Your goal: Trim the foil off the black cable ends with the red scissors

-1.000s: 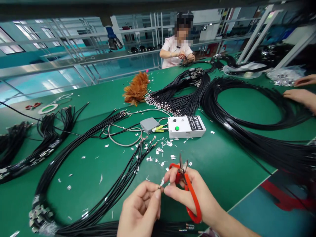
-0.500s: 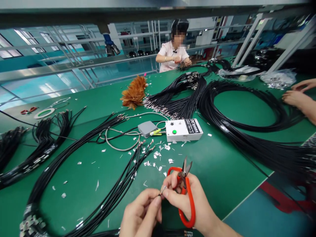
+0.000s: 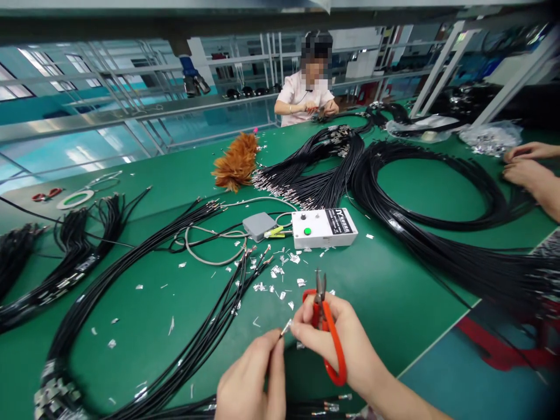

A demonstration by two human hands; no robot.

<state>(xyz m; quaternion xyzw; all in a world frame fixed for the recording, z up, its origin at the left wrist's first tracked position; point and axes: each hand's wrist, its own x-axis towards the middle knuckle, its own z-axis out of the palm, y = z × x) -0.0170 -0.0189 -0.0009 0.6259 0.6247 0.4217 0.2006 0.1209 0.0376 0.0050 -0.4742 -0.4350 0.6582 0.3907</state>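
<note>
My left hand [image 3: 251, 379] pinches the end of a thin black cable with a small metal terminal [image 3: 285, 328] at its tip. My right hand [image 3: 336, 341] holds red-handled scissors [image 3: 329, 335] with the blades pointing up and closed, and its thumb and forefinger touch the terminal. Both hands hover above the green table [image 3: 385, 291] near its front edge. A bundle of black cables [image 3: 184, 356] with bare ends runs from under my left hand up toward a white tester box [image 3: 324, 227].
Silver foil scraps [image 3: 275, 274] litter the table before the box. Big coils of black cable [image 3: 437, 221] fill the right. A feather duster [image 3: 236, 163] lies further back. One person sits at the far end [image 3: 304, 93]; another person's hands [image 3: 527, 166] rest at right.
The scissor blades, slightly apart half a second ago, are now closed. My hands stay together at the cable tip; the view has shifted a little.
</note>
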